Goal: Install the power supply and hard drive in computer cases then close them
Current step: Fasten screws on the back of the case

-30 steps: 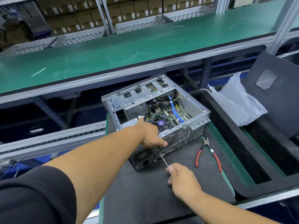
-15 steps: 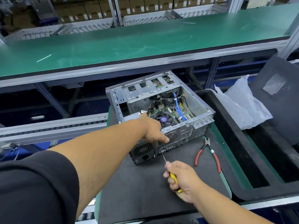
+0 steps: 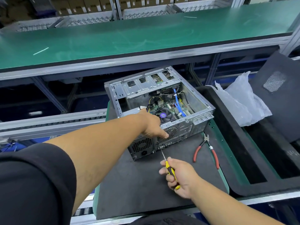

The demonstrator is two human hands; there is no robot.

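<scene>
Yellow-black screwdriver, red-handled pliers, green shelf, grey mat.

A long green-topped workbench fronts metal shelving stacked with brown boxes.

The computer case is open-topped; its right side is flanked by pliers; bare mat is left nearer.
</scene>
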